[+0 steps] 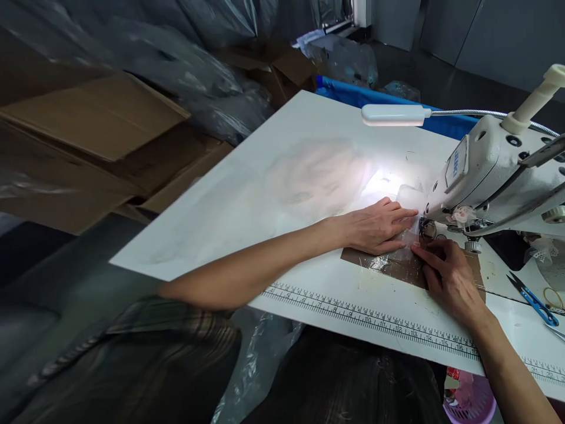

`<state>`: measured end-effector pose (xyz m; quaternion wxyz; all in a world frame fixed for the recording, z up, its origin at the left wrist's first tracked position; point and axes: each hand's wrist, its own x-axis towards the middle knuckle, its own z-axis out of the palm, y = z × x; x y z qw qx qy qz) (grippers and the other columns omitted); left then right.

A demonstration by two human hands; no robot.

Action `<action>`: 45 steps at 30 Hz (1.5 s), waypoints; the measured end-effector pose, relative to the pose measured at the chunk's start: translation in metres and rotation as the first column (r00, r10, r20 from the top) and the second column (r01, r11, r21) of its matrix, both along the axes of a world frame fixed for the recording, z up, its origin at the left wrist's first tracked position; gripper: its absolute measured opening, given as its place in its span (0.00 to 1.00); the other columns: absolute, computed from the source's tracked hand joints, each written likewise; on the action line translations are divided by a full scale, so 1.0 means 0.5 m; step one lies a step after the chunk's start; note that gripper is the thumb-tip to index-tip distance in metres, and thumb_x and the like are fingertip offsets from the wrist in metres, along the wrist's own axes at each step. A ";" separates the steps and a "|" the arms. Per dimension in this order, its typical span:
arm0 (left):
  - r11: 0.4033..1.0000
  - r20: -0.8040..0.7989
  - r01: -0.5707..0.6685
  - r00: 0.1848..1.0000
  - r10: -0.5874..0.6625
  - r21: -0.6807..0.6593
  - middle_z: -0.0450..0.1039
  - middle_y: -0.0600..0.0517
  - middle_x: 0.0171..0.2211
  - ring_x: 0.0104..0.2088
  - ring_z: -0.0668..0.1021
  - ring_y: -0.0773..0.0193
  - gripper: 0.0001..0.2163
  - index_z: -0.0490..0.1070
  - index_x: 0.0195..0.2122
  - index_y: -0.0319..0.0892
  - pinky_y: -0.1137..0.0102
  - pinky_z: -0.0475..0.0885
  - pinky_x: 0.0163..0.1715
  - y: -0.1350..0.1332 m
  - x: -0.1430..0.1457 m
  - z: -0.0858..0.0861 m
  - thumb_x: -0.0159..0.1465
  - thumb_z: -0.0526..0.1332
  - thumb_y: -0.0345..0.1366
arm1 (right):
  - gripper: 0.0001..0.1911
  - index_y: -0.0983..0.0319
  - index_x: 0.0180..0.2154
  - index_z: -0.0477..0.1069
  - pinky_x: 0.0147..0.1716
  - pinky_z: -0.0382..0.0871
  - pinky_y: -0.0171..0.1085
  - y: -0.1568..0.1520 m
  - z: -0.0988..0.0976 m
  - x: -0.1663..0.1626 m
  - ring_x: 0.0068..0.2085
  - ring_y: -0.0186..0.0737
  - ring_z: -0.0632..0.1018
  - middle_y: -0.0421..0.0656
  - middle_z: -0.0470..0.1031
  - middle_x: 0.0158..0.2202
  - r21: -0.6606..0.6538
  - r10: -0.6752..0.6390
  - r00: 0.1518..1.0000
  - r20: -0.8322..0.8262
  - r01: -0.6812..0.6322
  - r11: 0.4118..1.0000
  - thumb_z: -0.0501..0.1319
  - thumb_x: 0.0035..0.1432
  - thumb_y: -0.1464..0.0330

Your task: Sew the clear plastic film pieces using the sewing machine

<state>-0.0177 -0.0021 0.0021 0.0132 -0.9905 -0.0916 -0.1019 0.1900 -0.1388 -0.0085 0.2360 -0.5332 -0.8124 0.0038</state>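
A small piece of sheer white fabric [408,237] lies under the head of a white sewing machine [489,171], close to the needle area. My left hand [382,227] rests flat on this fabric with its fingers spread towards the needle. To the right, my right hand [452,277] touches the fabric's near edge with an extended index fingertip. Its thumb is apart from that finger, and the other fingers are bent. Beneath both hands is a brown, shiny plate-like patch [401,270] on the white table [247,218]. The needle tip itself is hard to make out.
A lamp [392,115] on a flexible neck lights the work spot. Blue thread snips [534,300] lie at the right. A printed ruler [371,315] runs along the table's front edge. Cardboard boxes [92,118] stand left, and a pink basket [474,400] sits below.
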 end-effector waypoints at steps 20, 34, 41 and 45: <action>0.988 0.013 -0.061 0.998 0.060 0.142 0.73 0.41 0.49 0.41 0.73 0.56 0.23 0.68 0.55 0.39 0.62 0.62 0.40 -0.011 0.013 -0.007 0.73 0.45 0.51 | 0.19 0.56 0.51 0.77 0.42 0.75 0.49 -0.001 -0.014 0.006 0.43 0.46 0.73 0.52 0.69 0.46 -0.038 -0.018 0.999 -0.043 0.016 0.999 0.55 0.64 0.71; 0.992 0.030 -0.098 0.994 0.101 -0.074 0.71 0.42 0.58 0.50 0.71 0.50 0.20 0.68 0.59 0.41 0.56 0.57 0.49 -0.009 0.022 -0.008 0.72 0.48 0.44 | 0.21 0.55 0.52 0.77 0.43 0.76 0.50 0.003 -0.006 0.003 0.41 0.45 0.74 0.50 0.70 0.44 -0.090 -0.050 0.996 -0.067 0.044 0.995 0.54 0.62 0.72; 0.993 0.038 -0.076 0.996 0.080 -0.090 0.69 0.42 0.60 0.51 0.70 0.49 0.21 0.67 0.59 0.41 0.56 0.56 0.48 -0.006 0.016 -0.015 0.73 0.48 0.46 | 0.20 0.57 0.52 0.77 0.42 0.77 0.49 0.000 0.003 0.001 0.40 0.43 0.74 0.50 0.71 0.44 -0.084 -0.035 0.998 -0.051 0.031 0.996 0.54 0.63 0.72; 0.993 0.035 -0.069 0.997 0.073 -0.091 0.69 0.42 0.60 0.51 0.70 0.49 0.21 0.67 0.59 0.42 0.54 0.56 0.49 -0.005 0.015 -0.015 0.72 0.47 0.46 | 0.20 0.57 0.52 0.77 0.41 0.77 0.49 -0.001 0.004 0.000 0.40 0.44 0.75 0.50 0.70 0.45 -0.086 -0.038 0.998 -0.046 0.034 0.996 0.53 0.64 0.72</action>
